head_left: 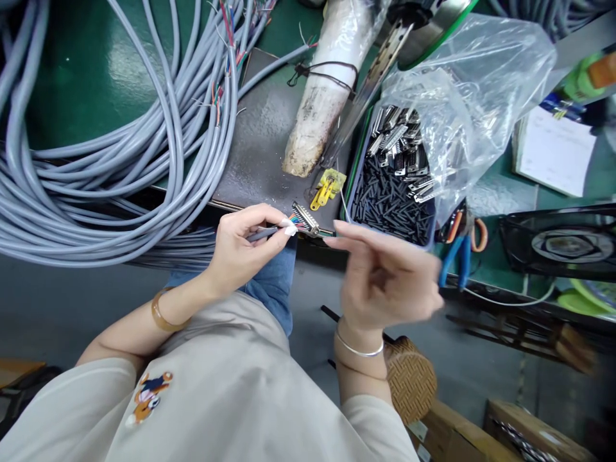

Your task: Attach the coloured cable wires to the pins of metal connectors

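Observation:
My left hand [245, 247] is closed, thumb and finger pinching a grey cable [262, 235] just behind its fanned-out coloured wires. Those wires run to a metal multi-pin connector [305, 218] beyond the fingertips, by the bench edge. My right hand [385, 273], somewhat blurred, is just right of the connector with finger and thumb close together in a pinch. What lies between those tips is too small to make out. Behind the connector sits a small yellow plastic piece [327, 187].
Grey cables [144, 154] lie coiled at the left. A bin holds short black tubes [389, 202] and metal connectors [397, 138], partly under a clear bag [471, 96]. A white wrapped post [322, 96], pliers [462, 253] and paper [553, 151] are around. Below stands a woven stool [411, 378].

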Motion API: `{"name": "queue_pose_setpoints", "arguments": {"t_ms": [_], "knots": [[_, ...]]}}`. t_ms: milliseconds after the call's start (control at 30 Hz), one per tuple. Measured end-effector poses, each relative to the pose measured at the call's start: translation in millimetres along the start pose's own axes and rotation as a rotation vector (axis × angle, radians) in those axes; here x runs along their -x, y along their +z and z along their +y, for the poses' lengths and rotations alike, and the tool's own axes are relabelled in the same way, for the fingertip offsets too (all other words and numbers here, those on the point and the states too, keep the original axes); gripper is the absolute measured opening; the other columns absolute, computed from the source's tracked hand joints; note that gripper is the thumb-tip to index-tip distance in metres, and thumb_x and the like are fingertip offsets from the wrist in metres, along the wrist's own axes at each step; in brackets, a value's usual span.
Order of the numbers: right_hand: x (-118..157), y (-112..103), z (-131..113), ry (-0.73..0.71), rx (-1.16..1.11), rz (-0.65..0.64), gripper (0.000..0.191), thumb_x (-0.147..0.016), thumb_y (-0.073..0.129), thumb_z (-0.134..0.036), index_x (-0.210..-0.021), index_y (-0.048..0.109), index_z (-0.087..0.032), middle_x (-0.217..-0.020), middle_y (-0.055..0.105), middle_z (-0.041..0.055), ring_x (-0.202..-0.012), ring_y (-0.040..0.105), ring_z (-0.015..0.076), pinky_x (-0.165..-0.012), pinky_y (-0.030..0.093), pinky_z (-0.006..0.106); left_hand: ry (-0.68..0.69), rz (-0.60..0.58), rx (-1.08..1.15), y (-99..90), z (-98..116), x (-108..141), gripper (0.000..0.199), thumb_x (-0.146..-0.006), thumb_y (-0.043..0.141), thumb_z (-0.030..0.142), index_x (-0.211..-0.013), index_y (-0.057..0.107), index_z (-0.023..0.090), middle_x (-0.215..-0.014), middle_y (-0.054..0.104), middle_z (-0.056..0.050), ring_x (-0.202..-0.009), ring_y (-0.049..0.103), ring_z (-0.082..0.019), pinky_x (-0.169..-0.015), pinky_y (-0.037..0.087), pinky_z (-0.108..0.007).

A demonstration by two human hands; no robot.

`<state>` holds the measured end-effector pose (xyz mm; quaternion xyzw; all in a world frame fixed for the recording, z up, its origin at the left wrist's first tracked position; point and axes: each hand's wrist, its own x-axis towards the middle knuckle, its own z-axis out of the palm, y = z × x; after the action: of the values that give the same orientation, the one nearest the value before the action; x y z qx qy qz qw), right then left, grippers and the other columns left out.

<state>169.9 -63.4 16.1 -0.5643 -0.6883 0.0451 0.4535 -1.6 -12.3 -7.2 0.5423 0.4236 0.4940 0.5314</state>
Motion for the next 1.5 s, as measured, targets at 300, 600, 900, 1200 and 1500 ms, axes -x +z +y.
{"name": "queue_pose_setpoints", "arguments": {"t_ms": [300,600,900,1200,1500], "knots": [[0,41,18,-0.138,0.057,0.117,0.021,-0.086,0.069,-0.006,-0.092,0.060,-0.024,-0.105,0.081,0.0054,-0.090,0.079,0.0175,-0.077,0.065,0.030,-0.041,0.062,0.000,8.1,-5,-11,0.010,-0.079,0.076,0.023,-0.075,0.070,0.016,-0.077,0.073,-0.002,-0.067,0.064,-0.010,-0.059,0.050,-0.019],[-7,43,24,-0.147,0.002,0.115,0.021,-0.085,0.069,-0.007,-0.092,0.060,-0.025,-0.108,0.080,0.0055,-0.095,0.077,0.0179,-0.079,0.065,0.032,0.090,0.147,-0.138,16.4,-8,-18,0.008,-0.083,0.070,0.018,-0.076,0.067,0.017,-0.083,0.075,-0.002,-0.073,0.067,-0.012,-0.067,0.053,-0.021],[-14,43,26,-0.129,-0.024,0.135,0.021,-0.084,0.072,-0.006,-0.093,0.065,-0.023,-0.105,0.080,0.0042,-0.094,0.077,0.0179,-0.083,0.064,0.033,0.314,0.141,-0.205,16.1,-12,-23,0.009,-0.082,0.069,0.009,-0.079,0.066,0.017,-0.085,0.073,-0.002,-0.079,0.069,-0.012,-0.074,0.054,-0.021],[-18,40,22,-0.121,-0.018,0.132,0.020,-0.084,0.074,-0.006,-0.093,0.067,-0.023,-0.107,0.079,0.0040,-0.095,0.077,0.0180,-0.082,0.065,0.033,0.355,0.151,-0.194,17.0,-7,-26,0.012,-0.081,0.069,0.006,-0.080,0.067,0.017,-0.085,0.074,-0.001,-0.077,0.069,-0.011,-0.072,0.054,-0.021],[-14,41,25,-0.118,-0.020,0.118,0.019,-0.085,0.072,-0.007,-0.089,0.061,-0.022,-0.102,0.080,0.0039,-0.093,0.077,0.0157,-0.080,0.064,0.029,0.305,0.087,-0.236,13.0,-7,-23,0.009,-0.081,0.068,0.007,-0.078,0.066,0.016,-0.084,0.073,-0.003,-0.078,0.069,-0.013,-0.073,0.054,-0.023]]}}
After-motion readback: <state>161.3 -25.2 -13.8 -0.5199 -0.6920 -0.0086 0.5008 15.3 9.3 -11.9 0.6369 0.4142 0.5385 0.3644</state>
